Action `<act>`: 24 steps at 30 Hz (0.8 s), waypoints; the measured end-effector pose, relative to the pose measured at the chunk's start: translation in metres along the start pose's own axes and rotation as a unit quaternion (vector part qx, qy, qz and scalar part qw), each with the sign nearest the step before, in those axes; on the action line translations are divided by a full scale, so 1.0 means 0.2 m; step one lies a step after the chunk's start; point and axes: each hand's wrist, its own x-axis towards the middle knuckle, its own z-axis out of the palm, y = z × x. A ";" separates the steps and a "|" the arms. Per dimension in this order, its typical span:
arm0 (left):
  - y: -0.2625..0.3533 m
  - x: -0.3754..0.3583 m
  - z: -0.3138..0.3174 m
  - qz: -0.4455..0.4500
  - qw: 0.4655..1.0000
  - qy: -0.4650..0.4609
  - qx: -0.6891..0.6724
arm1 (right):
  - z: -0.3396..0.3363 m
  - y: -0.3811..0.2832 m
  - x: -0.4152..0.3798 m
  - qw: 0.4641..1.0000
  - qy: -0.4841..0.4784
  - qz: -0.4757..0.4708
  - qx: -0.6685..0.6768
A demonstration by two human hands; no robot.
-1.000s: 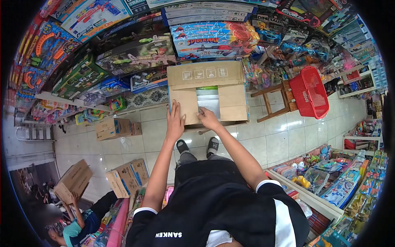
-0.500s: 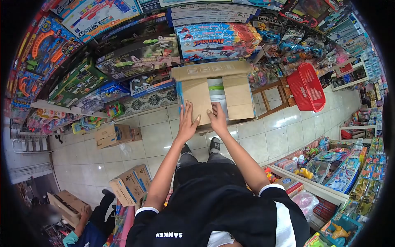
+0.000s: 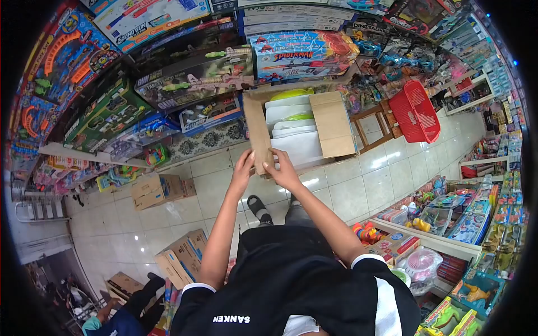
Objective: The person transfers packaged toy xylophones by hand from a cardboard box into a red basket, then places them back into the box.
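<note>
A cardboard box (image 3: pixel 335 126) stands in front of the toy shelf, its top partly open. White items (image 3: pixel 294 147) and yellow-green pieces (image 3: pixel 298 117) show inside. The box's left flap (image 3: pixel 258 126) is raised, and both hands grip its near end. My left hand (image 3: pixel 244 167) is closed on the flap's left side, my right hand (image 3: pixel 282 169) on its right side, thumbs near each other. The right flap lies partly over the contents.
Toy boxes, one a Spiderman box (image 3: pixel 302 55), fill the shelf ahead. A red basket (image 3: pixel 417 115) sits right of a wooden stool (image 3: pixel 372 131). Cartons (image 3: pixel 185 255) stand on the floor at left. Another person (image 3: pixel 120 319) is at lower left. Toy bins line the right.
The left flap has lifted from lying flat, exposing more white items. My left hand has gone from spread on the flap to gripping it. My right hand has shifted left onto it.
</note>
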 end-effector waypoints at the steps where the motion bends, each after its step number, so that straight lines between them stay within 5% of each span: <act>1: -0.07 0.01 -0.06 0.013 1.000 0.026 -0.010 | 0.03 0.03 -0.01 0.998 0.039 -0.017 -0.052; 3: -0.18 0.06 -0.17 0.025 0.999 0.042 -0.020 | 0.05 0.05 0.01 0.990 0.086 -0.031 -0.107; 5: -0.24 0.05 -0.27 0.085 0.979 0.118 0.146 | 0.05 0.03 0.00 0.991 0.025 0.100 -0.090; 7: -0.30 0.03 -0.29 0.122 0.954 0.160 0.222 | 0.06 0.01 -0.02 0.992 0.021 0.082 -0.092; 9: -0.33 0.02 -0.25 0.293 0.806 0.250 0.448 | 0.06 -0.04 -0.02 0.993 0.017 0.064 -0.095; 12: -0.33 0.03 -0.15 0.221 0.919 0.070 0.318 | 0.04 -0.05 -0.03 0.992 -0.032 0.093 -0.079; 14: -0.35 0.04 -0.06 0.148 0.973 0.012 0.175 | 0.00 -0.04 -0.04 0.995 -0.047 -0.011 -0.089; 18: -0.34 0.05 0.01 0.175 0.949 0.101 0.242 | -0.13 -0.08 -0.05 0.995 -0.095 -0.018 -0.032; 21: -0.18 -0.01 0.11 0.226 0.922 0.162 0.271 | -0.26 -0.08 -0.07 0.997 -0.068 -0.034 -0.025; 22: -0.06 -0.05 0.17 0.313 0.868 0.179 0.341 | -0.33 -0.08 -0.06 0.997 -0.038 -0.038 -0.048; 24: -0.02 -0.02 0.22 0.319 0.866 0.140 0.359 | -0.48 -0.04 -0.03 0.997 0.008 -0.021 -0.078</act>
